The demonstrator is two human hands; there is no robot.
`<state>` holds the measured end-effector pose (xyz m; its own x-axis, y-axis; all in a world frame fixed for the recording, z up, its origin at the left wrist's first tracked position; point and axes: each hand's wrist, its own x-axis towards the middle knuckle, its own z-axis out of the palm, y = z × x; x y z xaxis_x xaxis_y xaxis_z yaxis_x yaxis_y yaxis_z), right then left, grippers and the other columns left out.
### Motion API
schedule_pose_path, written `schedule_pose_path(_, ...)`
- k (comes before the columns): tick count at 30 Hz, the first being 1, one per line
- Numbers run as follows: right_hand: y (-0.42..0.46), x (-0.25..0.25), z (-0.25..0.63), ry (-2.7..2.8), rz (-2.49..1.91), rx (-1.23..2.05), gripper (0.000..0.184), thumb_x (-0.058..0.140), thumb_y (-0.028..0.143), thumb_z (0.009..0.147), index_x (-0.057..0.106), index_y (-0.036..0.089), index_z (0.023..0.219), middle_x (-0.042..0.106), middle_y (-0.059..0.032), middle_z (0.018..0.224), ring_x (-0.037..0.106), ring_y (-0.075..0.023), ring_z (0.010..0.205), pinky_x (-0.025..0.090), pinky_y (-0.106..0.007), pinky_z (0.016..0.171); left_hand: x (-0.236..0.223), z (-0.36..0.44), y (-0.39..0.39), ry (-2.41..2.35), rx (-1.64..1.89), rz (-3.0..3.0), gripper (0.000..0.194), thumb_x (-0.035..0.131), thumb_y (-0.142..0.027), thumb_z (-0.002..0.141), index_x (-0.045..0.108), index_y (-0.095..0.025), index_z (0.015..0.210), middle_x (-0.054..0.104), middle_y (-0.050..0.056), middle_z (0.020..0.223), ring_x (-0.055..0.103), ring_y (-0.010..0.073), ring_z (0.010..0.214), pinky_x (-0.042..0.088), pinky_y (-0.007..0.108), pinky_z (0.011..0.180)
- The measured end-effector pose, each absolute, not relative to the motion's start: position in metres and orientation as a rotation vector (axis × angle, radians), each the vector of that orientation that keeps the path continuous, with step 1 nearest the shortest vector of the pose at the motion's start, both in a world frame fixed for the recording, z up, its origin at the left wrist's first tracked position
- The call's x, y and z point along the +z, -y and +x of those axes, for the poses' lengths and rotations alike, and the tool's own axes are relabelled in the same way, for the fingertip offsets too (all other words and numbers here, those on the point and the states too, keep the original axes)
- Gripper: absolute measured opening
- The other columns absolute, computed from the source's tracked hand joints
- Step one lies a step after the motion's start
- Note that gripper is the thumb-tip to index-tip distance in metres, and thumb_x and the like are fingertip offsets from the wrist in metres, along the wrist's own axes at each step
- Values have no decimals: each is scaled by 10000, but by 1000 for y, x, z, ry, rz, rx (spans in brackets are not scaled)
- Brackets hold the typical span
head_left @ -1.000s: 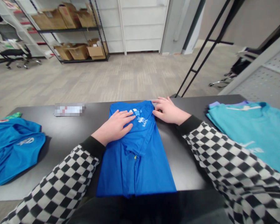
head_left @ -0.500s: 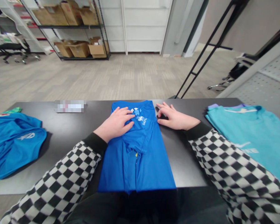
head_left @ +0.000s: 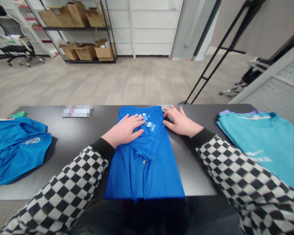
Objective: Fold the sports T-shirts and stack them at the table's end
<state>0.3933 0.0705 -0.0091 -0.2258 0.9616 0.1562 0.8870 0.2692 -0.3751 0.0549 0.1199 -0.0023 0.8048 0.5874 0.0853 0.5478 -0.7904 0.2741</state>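
Note:
A blue T-shirt [head_left: 159, 173] lies in front of me, folded into a long strip that reaches from the table's far edge to its near edge. White and light-blue print shows on its upper part. My left hand [head_left: 126, 129] rests flat on the upper left of the shirt, fingers stretched over the fabric beside the print. At the shirt's upper right edge is my right hand [head_left: 180, 121], its fingers apart and the fingertips touching or nearly touching the cloth. Nothing shows in its grasp.
On the left of the dark table [head_left: 75, 137] lies a crumpled blue shirt [head_left: 19, 147]. A blurred-out white item [head_left: 76, 111] sits near the far edge. Turquoise shirts [head_left: 264, 137] are stacked at the right. A black metal stand [head_left: 210, 62] rises behind the table.
My right hand has shifted slightly left, and its fingers have opened from a curled, pinch-like shape. The left hand stays on the shirt. The whole view has shifted a little.

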Motion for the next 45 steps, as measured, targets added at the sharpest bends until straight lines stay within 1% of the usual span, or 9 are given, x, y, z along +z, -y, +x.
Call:
schedule_pose_path(6,-79,-18,383,1913,-1898,85,189,559,335,1052,659,228,1171,766,-177,1371,452,-515,1629,121,-933,1288,-1,56,-120,-882,237,2755,564,492,-536,1152,631,-314,1652,543,61,1770,374,348,1719,197,692,1417)
schedule_pose_path(17,-81,-15,379,1907,-1872,-79,343,515,335,1070,692,183,1321,733,-228,1472,474,-518,1609,90,-923,1298,5,58,-118,-906,115,2734,661,451,-579,1149,514,-305,1747,416,54,1842,285,362,1753,147,707,1420)
schedule_pose_path(23,-77,-7,370,2334,-1545,249,567,553,472,1120,600,255,1642,450,-148,1820,392,-402,1696,154,-764,1392,9,51,-113,-936,216,2768,689,457,-548,1156,436,-283,1791,273,75,1898,225,347,1773,104,664,1434)
schedule_pose_path(30,-85,-16,373,2333,-1607,304,574,519,512,1151,593,276,1669,455,-131,1818,377,-422,1699,100,-847,1351,-3,50,-111,-1022,114,2735,719,472,-616,1152,400,-330,1808,279,61,1897,209,400,1770,123,694,1424)
schedule_pose_path(35,-79,-3,370,2224,-1606,140,535,476,474,1159,650,230,1602,529,-149,1768,405,-431,1678,89,-804,1376,0,57,-110,-1056,188,2728,733,492,-612,1137,423,-298,1796,306,82,1891,243,391,1763,125,694,1421)
schedule_pose_path(37,-65,9,362,2145,-1583,65,518,448,462,1163,677,211,1554,620,-161,1686,491,-408,1619,151,-742,1392,3,57,-109,-1069,337,2728,696,517,-554,1128,487,-264,1759,382,100,1862,307,369,1743,123,677,1427)
schedule_pose_path(40,-25,27,338,2066,-1519,55,451,460,465,1150,759,209,1370,770,-166,1450,662,-373,1413,378,-610,1325,6,49,-107,-1135,682,2680,534,549,-406,1102,679,-224,1588,619,113,1701,508,315,1623,169,613,1433)
schedule_pose_path(42,16,34,317,1988,-1496,97,388,493,464,1129,789,224,1199,816,-158,1278,724,-357,1252,509,-533,1200,6,39,-104,-1208,876,2582,432,555,-334,1075,781,-200,1419,754,118,1520,632,295,1486,294,557,1396)
schedule_pose_path(45,92,32,282,1779,-1507,221,339,530,476,1111,767,252,1019,816,-111,1023,749,-307,968,602,-444,966,1,17,-91,-1351,1114,2300,352,531,-278,1041,831,-171,1192,832,124,1286,733,277,1276,506,462,1228)
